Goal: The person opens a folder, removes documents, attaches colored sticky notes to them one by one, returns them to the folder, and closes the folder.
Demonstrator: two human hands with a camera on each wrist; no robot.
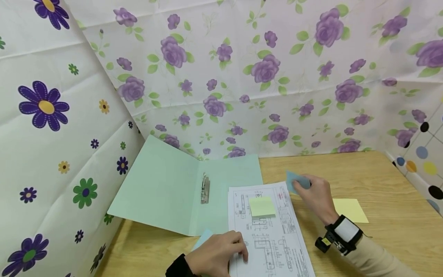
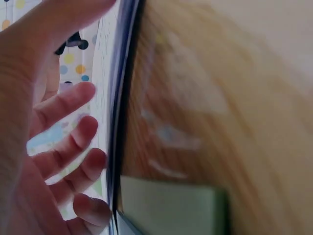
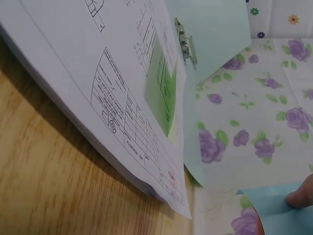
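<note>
My right hand (image 1: 316,196) pinches a blue sticky note (image 1: 290,181) between thumb and fingers, held up at the top right corner of a stack of printed drawings (image 1: 290,234). In the right wrist view, the thumb (image 3: 302,195) presses on the blue note's face. A pale yellow-green sticky note (image 1: 262,207) lies on the top sheet, its lower edge lifting. My left hand (image 1: 219,250) rests at the stack's lower left edge, fingers loosely bent over the sheets and holding nothing. Its fingertips (image 2: 88,127) show close to the paper in the left wrist view.
An open pale green folder (image 1: 166,188) with a metal clip (image 1: 205,188) lies behind and left of the stack. A yellow sticky note (image 1: 351,210) lies right of my right hand. A light blue piece (image 1: 203,238) shows behind my left hand. Flowered sheets (image 1: 214,77) hang around the wooden table (image 1: 373,177).
</note>
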